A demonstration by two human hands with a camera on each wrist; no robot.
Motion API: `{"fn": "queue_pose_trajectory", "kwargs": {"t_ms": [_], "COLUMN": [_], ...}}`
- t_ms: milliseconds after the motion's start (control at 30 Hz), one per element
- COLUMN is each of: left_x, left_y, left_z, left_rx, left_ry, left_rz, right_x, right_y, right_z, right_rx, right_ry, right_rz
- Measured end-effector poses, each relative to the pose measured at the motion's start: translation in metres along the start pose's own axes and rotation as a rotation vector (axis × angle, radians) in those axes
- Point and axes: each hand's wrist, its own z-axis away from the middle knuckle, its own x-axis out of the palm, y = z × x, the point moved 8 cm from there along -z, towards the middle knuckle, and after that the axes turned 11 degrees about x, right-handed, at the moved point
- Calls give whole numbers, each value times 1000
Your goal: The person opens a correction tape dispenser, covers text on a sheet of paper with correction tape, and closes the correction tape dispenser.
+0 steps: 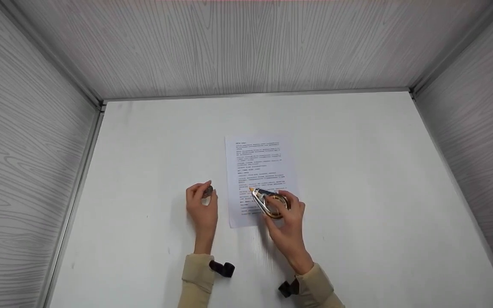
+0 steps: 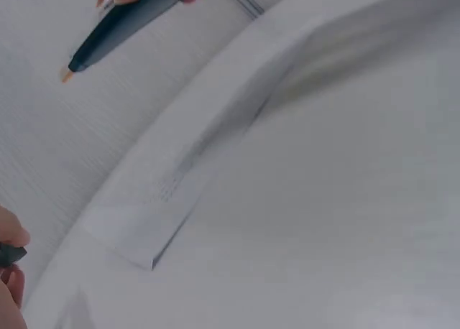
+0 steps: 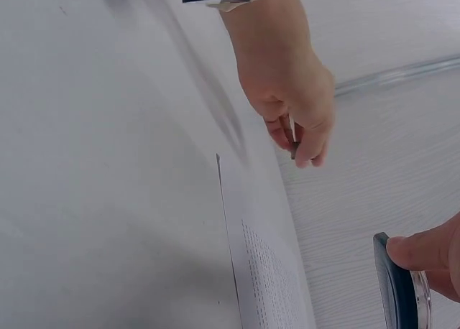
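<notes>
A correction tape dispenser (image 1: pixel 262 204) with a clear and dark body and an orange tip is held by my right hand (image 1: pixel 288 226) above the lower part of a printed sheet (image 1: pixel 257 140). Thumb and fingers grip its rounded end, and the tip points to the upper left. To the left of the sheet, my left hand (image 1: pixel 203 214) pinches a small dark cap (image 1: pixel 207 191) between thumb and fingers, raised over the table. The left wrist view shows the dispenser (image 2: pixel 126 31) from the side, with its tip (image 2: pixel 66 75) bare.
The white table (image 1: pixel 357 149) carries the sheet near its middle. Grey wood-grain panels (image 1: pixel 246 47) stand at the back and both sides. A dark wrist camera (image 1: pixel 223 268) sits at the left cuff, another (image 1: pixel 288 288) at the right cuff.
</notes>
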Motion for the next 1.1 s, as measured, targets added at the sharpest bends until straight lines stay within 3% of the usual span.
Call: {"fn": "queue_pose_trajectory", "kwargs": {"t_ms": [133, 267, 600, 967, 1100], "left_x": [-5, -6, 1, 8, 8], "left_y": [-9, -19, -37, -40, -40], "left_z": [-5, -8, -13, -15, -15], "left_rx": [75, 120, 98, 84, 109], "left_ry": [-44, -98, -205, -245, -241], "left_rz": [-71, -87, -107, -206, -219], "right_x": [0, 1, 0, 1, 1], "right_y": [1, 3, 4, 7, 7], "right_z": [0, 1, 1, 1, 2], "right_rx": [-10, 0, 26, 49, 46], "right_ry": [7, 2, -3, -12, -15], "right_rz": [10, 17, 13, 7, -3]}}
